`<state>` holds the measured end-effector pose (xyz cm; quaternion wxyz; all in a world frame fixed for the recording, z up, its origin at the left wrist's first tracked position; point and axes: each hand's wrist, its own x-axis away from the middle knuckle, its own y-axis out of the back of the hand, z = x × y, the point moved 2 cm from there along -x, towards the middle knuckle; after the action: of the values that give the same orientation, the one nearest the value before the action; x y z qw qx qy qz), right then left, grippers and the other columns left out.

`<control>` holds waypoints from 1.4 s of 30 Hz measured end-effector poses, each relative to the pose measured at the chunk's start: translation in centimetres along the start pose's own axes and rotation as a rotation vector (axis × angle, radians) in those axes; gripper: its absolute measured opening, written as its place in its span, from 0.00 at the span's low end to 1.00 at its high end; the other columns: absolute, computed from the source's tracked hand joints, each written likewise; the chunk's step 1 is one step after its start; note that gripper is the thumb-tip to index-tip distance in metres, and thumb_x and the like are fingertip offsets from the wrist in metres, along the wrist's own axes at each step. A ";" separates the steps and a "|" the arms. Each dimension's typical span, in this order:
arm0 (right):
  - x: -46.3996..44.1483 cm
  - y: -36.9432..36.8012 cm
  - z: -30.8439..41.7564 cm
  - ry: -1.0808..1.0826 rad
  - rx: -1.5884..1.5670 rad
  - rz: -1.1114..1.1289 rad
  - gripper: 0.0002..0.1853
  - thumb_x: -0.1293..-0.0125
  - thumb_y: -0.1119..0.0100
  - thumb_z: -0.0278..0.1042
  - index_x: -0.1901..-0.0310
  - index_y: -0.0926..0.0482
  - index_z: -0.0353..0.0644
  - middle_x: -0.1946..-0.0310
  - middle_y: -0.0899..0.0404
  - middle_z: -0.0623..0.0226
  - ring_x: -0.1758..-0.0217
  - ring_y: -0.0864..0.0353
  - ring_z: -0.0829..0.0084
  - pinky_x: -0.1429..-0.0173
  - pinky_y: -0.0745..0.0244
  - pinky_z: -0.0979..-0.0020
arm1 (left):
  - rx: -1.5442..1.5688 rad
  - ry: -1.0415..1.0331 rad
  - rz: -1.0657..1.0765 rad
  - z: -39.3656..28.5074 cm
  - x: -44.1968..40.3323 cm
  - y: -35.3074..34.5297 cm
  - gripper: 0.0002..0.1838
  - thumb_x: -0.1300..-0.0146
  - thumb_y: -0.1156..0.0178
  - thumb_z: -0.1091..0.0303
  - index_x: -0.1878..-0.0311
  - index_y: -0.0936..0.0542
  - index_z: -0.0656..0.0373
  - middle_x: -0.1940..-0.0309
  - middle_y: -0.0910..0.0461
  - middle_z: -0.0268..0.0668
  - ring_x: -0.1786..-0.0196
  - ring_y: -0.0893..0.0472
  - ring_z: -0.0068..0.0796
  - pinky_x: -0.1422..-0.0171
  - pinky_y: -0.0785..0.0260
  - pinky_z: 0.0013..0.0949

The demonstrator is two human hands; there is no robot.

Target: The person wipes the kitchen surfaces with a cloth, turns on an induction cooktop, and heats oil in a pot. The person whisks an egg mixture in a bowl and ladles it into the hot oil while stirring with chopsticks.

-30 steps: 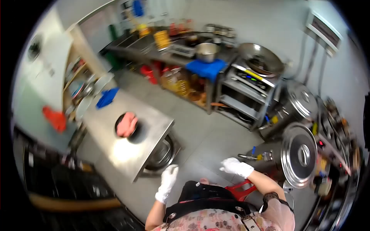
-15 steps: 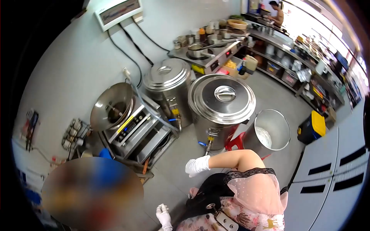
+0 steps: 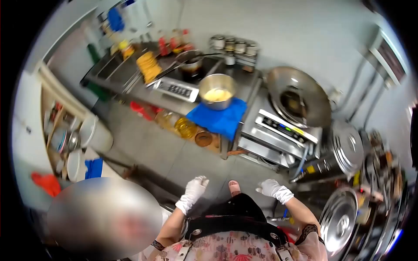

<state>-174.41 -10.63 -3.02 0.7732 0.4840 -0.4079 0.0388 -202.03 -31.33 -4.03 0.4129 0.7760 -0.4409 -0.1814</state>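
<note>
Head view: my two gloved hands hang in front of my apron (image 3: 230, 228), over the grey floor (image 3: 185, 163) and short of the metal counter (image 3: 245, 88).
Pot: it stands on the counter, beyond my hands and between them; the pot (image 3: 216, 105) has pale yellow contents and rests on a blue cloth (image 3: 222, 121) draped over the edge – probably to shield the surface from heat.
Wok: tilted towards me on its cooker (image 3: 285, 130), the wok (image 3: 316, 98) seems set above the control panel so that its settings are within reach.
Stockpot: near my right arm, the large stockpot (image 3: 340, 221) is lidded, likely to keep its contents covered.
Left hand: fingers loosely curled, part open, my left hand (image 3: 194, 192) appears to hold and touch nothing.
Right hand: relaxed and half open – my right hand (image 3: 272, 189) is likewise free, nearest the stockpot.
</note>
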 end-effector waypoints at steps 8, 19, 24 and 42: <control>-17.8 13.6 4.9 0.384 0.034 0.058 0.25 0.34 0.52 0.49 0.44 0.26 0.38 0.47 0.24 0.51 0.41 0.27 0.53 0.36 0.35 0.60 | 0.019 0.618 -0.330 10.0 2.1 6.1 0.14 0.39 0.42 0.59 0.59 0.19 0.59 0.63 0.18 0.48 0.56 0.19 0.48 0.50 0.28 0.42; -30.6 22.5 23.6 0.747 0.041 0.051 0.24 0.34 0.50 0.46 0.44 0.25 0.36 0.46 0.24 0.53 0.42 0.27 0.54 0.37 0.34 0.61 | 0.218 0.928 -0.473 24.0 0.7 10.0 0.16 0.38 0.41 0.59 0.57 0.19 0.63 0.62 0.17 0.47 0.57 0.18 0.45 0.50 0.27 0.39; -36.3 29.3 29.7 0.688 -0.034 -0.414 0.21 0.36 0.47 0.44 0.48 0.24 0.36 0.49 0.23 0.51 0.44 0.25 0.55 0.39 0.32 0.60 | 0.192 0.858 -0.485 27.7 -3.1 15.5 0.14 0.37 0.41 0.60 0.59 0.19 0.63 0.64 0.17 0.48 0.58 0.18 0.45 0.52 0.27 0.37; -51.6 24.1 65.0 1.036 -0.122 0.578 0.35 0.37 0.42 0.41 0.32 0.43 0.35 0.47 0.24 0.50 0.45 0.23 0.57 0.43 0.29 0.65 | -0.371 1.406 -0.645 34.0 -2.9 24.5 0.40 0.46 0.48 0.76 0.28 0.47 0.59 0.31 0.48 0.58 0.28 0.50 0.59 0.26 0.57 0.53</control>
<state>-258.18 -31.28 -7.26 0.8561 0.2261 -0.0944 0.4550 -238.71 -51.87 -4.85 0.6441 0.7166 0.2069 0.1697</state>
